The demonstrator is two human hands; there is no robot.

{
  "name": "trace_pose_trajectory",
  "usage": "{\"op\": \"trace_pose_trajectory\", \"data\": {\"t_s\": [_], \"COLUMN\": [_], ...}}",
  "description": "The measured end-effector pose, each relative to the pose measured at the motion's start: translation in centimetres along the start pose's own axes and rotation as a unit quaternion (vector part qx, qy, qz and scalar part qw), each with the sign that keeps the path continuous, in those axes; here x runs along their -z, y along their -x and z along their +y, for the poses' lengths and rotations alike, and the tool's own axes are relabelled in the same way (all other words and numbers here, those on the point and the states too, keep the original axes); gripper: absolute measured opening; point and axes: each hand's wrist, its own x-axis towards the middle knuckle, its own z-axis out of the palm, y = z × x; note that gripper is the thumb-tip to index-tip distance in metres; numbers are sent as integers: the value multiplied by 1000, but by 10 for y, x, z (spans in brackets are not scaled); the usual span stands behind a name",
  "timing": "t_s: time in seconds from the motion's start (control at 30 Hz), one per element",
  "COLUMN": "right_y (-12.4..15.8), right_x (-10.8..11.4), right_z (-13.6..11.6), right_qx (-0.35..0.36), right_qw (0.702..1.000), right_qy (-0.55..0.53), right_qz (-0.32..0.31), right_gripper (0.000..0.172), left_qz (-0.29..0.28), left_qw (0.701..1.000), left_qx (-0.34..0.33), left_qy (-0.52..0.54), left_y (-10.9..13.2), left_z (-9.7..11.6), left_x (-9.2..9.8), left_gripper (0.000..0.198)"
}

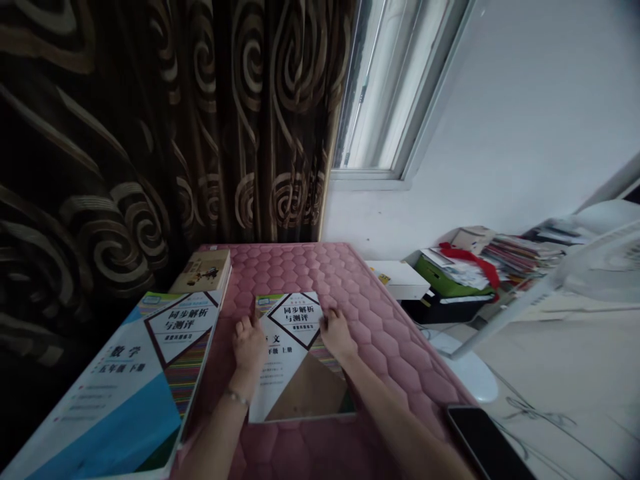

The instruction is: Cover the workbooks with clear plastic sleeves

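A workbook [300, 390] with a white and brown cover lies face up on the pink quilted table cover [285, 267]. My left hand [249, 341] is at its upper left edge, fingers curled in against the cover, with a bracelet on the wrist. At the opposite edge, my right hand [338, 333] bends its fingers around the upper right side. Both thumbs and some fingertips are hard to make out. To the left lies another workbook [100, 393], white and blue, similar in design.
Behind the blue workbook sits a tan book [203, 269]. A black phone [485, 440] rests at the table's right front edge. Beyond that edge are a white box [397, 279], a green bin [445, 279] of papers and a white fan [595, 260]. Dark patterned curtains [210, 120] hang behind.
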Motion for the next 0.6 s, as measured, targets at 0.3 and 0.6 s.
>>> {"op": "trace_pose_trajectory", "data": {"t_s": [0.3, 0.6], "right_y": [74, 38], "right_x": [5, 20], "right_z": [19, 20], "right_qx": [-120, -29], "right_qw": [987, 994], "right_qy": [-84, -101], "right_qz": [-66, 18], "right_gripper": [37, 32], "left_qz": [-73, -84], "left_qw": [993, 969], "left_qx": [52, 48], "left_qy": [81, 227], "left_y": [62, 7], "left_z": [-13, -11], "left_x": [7, 22], "left_gripper": [31, 30]}}
